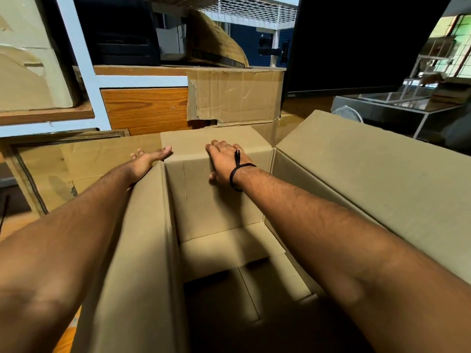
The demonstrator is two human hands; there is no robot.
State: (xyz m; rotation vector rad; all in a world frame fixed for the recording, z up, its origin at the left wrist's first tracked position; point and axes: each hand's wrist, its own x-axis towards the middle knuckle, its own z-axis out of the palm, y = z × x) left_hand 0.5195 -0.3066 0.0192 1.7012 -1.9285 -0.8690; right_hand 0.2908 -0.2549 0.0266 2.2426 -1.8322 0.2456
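Note:
A large open cardboard box (219, 210) stands in front of me, empty inside, its bottom flaps folded shut. My right hand (225, 161) lies over the fold of the far flap (204, 141), fingers straight on top and thumb down on the inner wall. A black cord is tied round that wrist. My left hand (149, 159) reaches past the box's far left corner with straight fingers, its thumb touching the far flap's left edge. The right flap (377, 179) stands spread outwards, and the left flap (137, 250) rises under my left forearm.
Flattened cardboard (76, 161) leans at the left. More cartons (237, 95) are stacked behind against a wooden shelf unit (145, 108). A dark monitor (356, 42) stands at the upper right, with a small white fan (348, 114) and a glass case (418, 98) beyond it.

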